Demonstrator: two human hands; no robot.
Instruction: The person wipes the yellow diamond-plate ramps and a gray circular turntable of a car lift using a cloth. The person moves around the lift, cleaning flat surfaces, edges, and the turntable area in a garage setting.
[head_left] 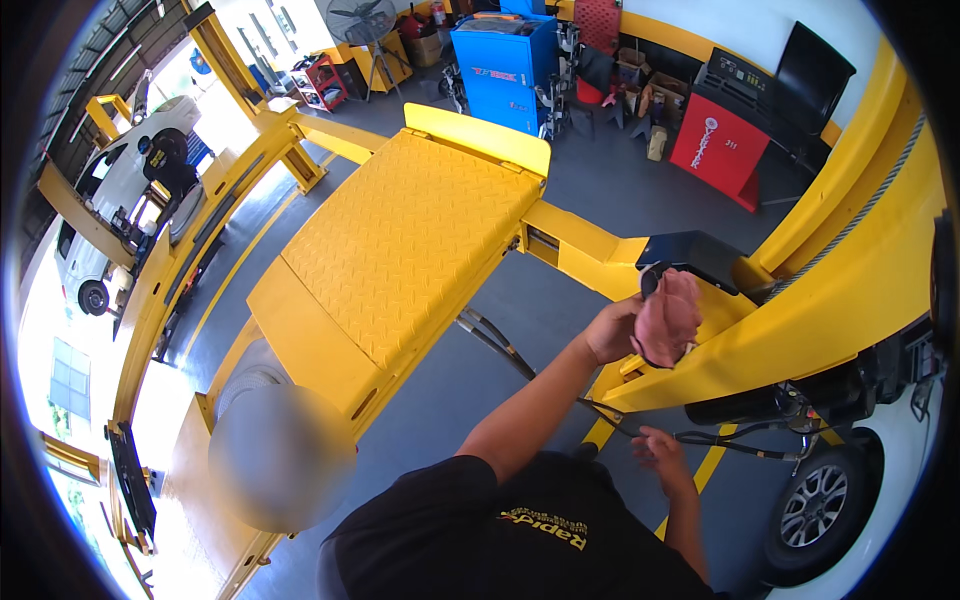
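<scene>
My left hand (pixel 612 332) is closed around a crumpled pink rag (pixel 668 318), held up in front of the yellow lift post (pixel 850 290). A small dark piece shows at the rag's upper edge; what it is I cannot make out. Behind the rag sits a black cover (pixel 700 258) at the joint of the yellow crossbeam (pixel 585 250) and the post. Lower down, near my body, my right hand (pixel 660 455) hangs with its fingers apart and slightly bent. It holds nothing and is close to the black hoses (pixel 735 440).
A yellow checkered-plate runway (pixel 400 250) lies to the left, partly hidden by a blurred grey round patch (pixel 282 458). A car wheel (pixel 815 500) is at lower right. Beyond stand a blue tool cabinet (pixel 505 75) and a red console (pixel 718 150). A person (pixel 170 170) works by a white car.
</scene>
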